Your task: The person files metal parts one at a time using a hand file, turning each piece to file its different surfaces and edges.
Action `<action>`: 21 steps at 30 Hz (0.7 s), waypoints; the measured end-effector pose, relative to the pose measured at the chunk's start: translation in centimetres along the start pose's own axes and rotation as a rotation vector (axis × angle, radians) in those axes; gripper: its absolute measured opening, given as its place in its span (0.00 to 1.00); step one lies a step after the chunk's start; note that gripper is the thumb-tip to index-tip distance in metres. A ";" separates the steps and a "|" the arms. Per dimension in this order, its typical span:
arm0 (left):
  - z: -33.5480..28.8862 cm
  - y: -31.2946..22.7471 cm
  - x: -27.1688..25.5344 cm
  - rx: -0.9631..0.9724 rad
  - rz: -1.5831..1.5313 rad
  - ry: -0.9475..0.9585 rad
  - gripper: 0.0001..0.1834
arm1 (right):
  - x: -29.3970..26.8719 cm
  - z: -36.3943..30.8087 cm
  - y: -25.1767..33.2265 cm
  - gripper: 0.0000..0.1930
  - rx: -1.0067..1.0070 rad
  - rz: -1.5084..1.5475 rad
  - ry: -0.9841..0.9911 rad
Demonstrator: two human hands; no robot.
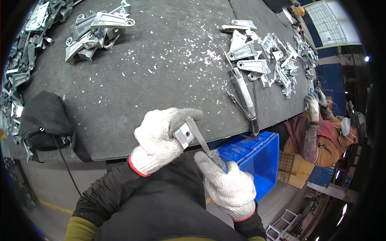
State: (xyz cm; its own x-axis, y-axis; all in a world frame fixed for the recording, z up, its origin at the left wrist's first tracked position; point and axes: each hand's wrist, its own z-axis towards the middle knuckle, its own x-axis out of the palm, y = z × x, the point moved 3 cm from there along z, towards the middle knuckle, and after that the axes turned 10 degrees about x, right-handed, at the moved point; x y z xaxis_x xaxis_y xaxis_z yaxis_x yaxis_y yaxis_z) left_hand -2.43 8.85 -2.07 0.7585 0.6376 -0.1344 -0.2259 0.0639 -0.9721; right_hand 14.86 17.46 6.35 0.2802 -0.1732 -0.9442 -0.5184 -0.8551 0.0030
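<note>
In a white knitted glove with a red cuff, my left hand (161,132) is closed around a silver metal casting (184,135) with a round hole in its block-like end. The rest of that casting is hidden by the glove. My right hand (229,184), gloved the same way, grips the grey handle of a flat, narrow file-like tool (198,133). Its blade slants up and left, right beside the casting; whether they touch I cannot tell. Both hands are at the table's near edge, in front of my body.
A slim air tool (243,93) lies beside a heap of bracket castings (257,52). More castings (96,30) lie at the far left. A black mesh pouch (46,122) with a cable sits near left. A blue bin (263,164) stands below the table edge; a co-worker (321,136) works at right.
</note>
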 end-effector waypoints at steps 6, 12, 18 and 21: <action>-0.6 0.2 -0.4 0.184 0.075 -0.070 0.16 | -0.2 0.1 -1.5 0.28 0.011 0.422 0.087; -1.7 1.8 -0.3 0.094 -0.106 0.017 0.19 | 0.3 0.3 -1.5 0.31 -0.073 0.675 0.326; -1.4 1.2 -0.2 0.192 -0.014 0.066 0.19 | 0.3 0.4 -1.1 0.31 -0.028 0.663 0.445; -1.5 1.2 -0.2 0.013 -0.066 0.072 0.19 | 0.7 0.3 -1.3 0.31 -0.008 0.641 0.381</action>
State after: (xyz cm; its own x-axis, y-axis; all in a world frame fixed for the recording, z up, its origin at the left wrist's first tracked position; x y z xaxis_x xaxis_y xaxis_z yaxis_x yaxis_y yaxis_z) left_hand -1.99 7.66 -3.52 0.8142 0.5746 -0.0839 -0.1812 0.1143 -0.9768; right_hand 15.46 18.56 5.62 0.1862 -0.7951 -0.5772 -0.6691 -0.5328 0.5182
